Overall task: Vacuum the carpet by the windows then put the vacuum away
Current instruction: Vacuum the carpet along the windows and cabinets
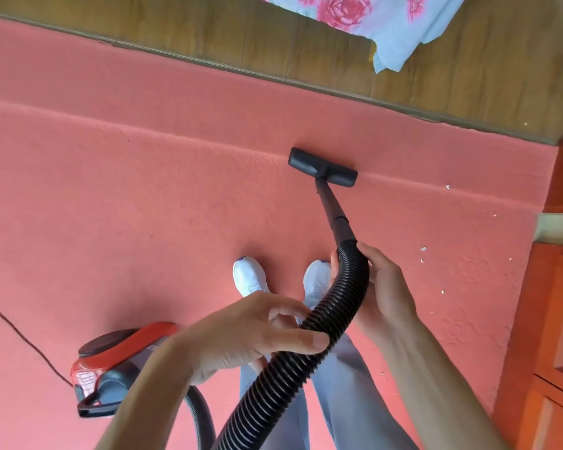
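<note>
Carpet [143, 190] fills the frame. Hose [338, 313] runs 7 to 1 o'clock, lower end cut off by frame edge. Vacuum [111, 362] at 8 o'clock, partly hidden behind left arm [150, 384]. Left grip [254, 332] wrapped on hose mid-run. Right grip [384, 287] clamped on hose top, fingers mostly hidden. Head [322, 167] on carpet at 1 o'clock.

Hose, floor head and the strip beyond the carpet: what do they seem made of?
The hose looks like black ribbed plastic, flexible, with sheen on its ridges. The floor head looks like matte dark hard plastic, smoothly moulded. The strip beyond the carpet shows brown grain and plank seams: wood or wood-look laminate, I cannot tell which.
</note>
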Demonstrator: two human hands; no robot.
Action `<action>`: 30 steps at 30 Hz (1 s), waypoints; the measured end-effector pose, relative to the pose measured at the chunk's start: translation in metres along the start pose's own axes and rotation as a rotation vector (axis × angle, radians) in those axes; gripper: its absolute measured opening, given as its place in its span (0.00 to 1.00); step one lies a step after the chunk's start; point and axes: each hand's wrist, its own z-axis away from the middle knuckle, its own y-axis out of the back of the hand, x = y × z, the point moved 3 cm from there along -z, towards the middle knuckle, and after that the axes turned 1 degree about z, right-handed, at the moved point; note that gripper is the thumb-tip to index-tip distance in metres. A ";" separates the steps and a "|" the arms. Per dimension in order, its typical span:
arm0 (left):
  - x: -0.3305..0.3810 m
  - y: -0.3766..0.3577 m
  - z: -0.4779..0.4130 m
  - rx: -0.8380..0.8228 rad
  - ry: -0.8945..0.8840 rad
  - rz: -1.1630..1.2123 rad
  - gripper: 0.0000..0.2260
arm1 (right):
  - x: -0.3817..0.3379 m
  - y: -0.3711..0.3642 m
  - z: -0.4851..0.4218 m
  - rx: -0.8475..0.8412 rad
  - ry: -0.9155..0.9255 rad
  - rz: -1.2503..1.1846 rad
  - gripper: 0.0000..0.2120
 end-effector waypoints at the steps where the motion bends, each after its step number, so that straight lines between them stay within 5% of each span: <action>1: -0.002 0.000 0.001 -0.017 0.016 0.003 0.15 | 0.002 0.004 0.003 0.025 -0.002 -0.005 0.09; 10: -0.018 -0.017 -0.012 0.048 0.155 0.097 0.14 | 0.024 0.013 -0.027 0.079 0.009 0.097 0.12; 16: -0.026 -0.009 -0.009 0.045 0.183 0.088 0.21 | 0.041 0.020 -0.044 0.015 -0.009 0.072 0.26; 24: -0.042 -0.010 -0.007 0.103 0.261 0.116 0.16 | 0.073 0.022 -0.055 0.129 0.002 0.132 0.12; 30: -0.070 -0.039 -0.019 0.200 0.292 -0.046 0.19 | 0.105 0.050 -0.054 0.203 -0.026 0.078 0.13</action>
